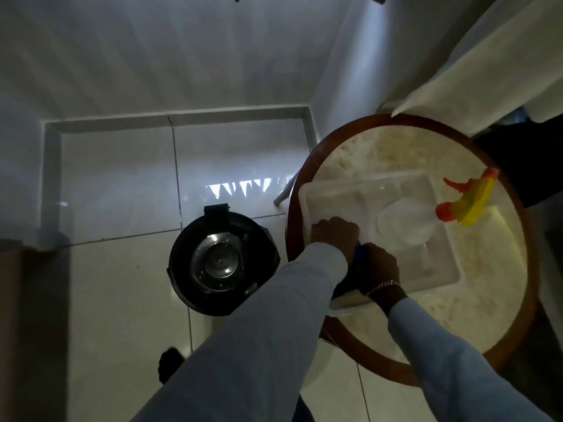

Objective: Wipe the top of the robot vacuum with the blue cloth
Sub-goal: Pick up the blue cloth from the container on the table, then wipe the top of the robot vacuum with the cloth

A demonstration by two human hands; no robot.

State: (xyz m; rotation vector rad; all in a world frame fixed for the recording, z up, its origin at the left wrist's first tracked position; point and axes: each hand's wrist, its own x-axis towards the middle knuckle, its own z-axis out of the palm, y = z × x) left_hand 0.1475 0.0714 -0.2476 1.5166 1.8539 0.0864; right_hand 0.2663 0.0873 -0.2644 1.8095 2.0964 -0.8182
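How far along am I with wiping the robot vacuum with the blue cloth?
Nothing looks wiped yet. The robot vacuum sits on the floor, untouched. In hand: both the left hand and right hand are at the white tray on the round table, closing on the blue cloth. Left: lift the cloth out, bring it down to the vacuum and wipe its top.

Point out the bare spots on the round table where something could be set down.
The round table is bare at the near right, between the white tray and the wooden rim, and at the far side beyond the tray, below the white fabric. The tray itself is crowded: both hands, left and right, the blue cloth and the spray bottle.
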